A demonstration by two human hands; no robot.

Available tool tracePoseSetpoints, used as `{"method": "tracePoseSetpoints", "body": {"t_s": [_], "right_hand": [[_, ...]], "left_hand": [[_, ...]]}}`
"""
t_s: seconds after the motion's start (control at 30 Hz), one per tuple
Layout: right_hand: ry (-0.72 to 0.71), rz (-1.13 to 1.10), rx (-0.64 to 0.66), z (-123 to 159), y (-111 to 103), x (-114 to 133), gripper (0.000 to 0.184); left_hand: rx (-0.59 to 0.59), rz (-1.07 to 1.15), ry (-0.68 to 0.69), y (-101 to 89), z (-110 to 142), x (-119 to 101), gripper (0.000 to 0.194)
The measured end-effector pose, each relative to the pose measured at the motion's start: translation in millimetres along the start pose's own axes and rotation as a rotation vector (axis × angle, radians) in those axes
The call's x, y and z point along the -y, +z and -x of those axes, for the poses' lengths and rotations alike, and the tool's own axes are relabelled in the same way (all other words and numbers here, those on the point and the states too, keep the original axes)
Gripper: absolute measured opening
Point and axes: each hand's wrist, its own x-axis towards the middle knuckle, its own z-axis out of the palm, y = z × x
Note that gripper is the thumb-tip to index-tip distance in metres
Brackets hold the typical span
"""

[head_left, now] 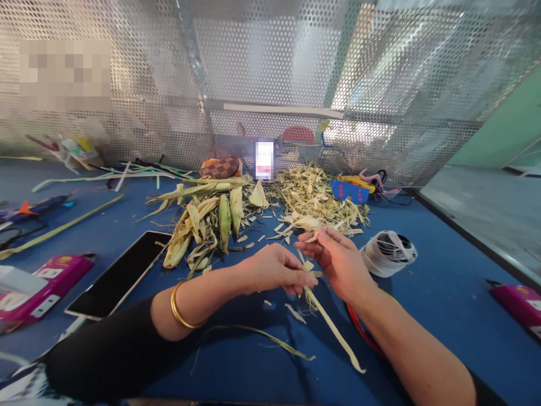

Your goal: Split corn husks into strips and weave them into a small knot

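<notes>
My left hand (279,269) is closed, its thumb and fingers pinching a bundle of pale corn husk strips (333,326). One long strip hangs from that pinch toward the table's near edge, and short ends stick out at the top. Close beside it, my right hand (338,260) holds a small piece of husk (311,237) between thumb and fingertips. Beneath the hands lie thin husk scraps (295,313). A longer greenish husk strip (270,338) rests on the table nearer to me.
Behind the hands are whole husks (225,223) and a heap of shredded husk (316,194). A spool of white string (389,255) stands right of my right hand. A tablet-like black-screened device (120,276) and a magenta power strip (46,286) lie left. Perforated metal (270,67) borders the back.
</notes>
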Motion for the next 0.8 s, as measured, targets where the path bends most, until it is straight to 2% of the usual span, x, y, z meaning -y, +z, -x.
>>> {"method": "tracePoseSetpoints", "body": {"t_s": [0.1,0.27,0.4,0.57,0.63,0.73,0.8], "right_hand": [[-0.002,-0.004,0.045,2,2,-2,0.019],[0.027,-0.029,0.091,4,5,-6,0.018],[-0.049,0.061,0.097,2,1,-5,0.019],[-0.235,0.509,0.050,-6,-13,4,0.020],[-0.283,0.733,0.129,-8,-18,11,0.021],[-0.280,0.996,0.276,-8,-22,21,0.019],[-0.298,1.081,0.296,-7,-23,25,0.019]], "left_hand": [[-0.041,0.019,-0.003,3.6,-2,2,0.034],[-0.093,0.128,-0.047,6.4,-4,8,0.026],[-0.092,0.212,-0.119,7.1,-3,6,0.024],[-0.173,0.222,-0.125,0.4,-2,-1,0.027],[-0.184,0.225,-0.118,-4.2,-2,-2,0.027],[-0.191,0.245,-0.114,-9.9,-3,-3,0.027],[-0.221,0.247,-0.111,-11.7,-3,-3,0.027]]}}
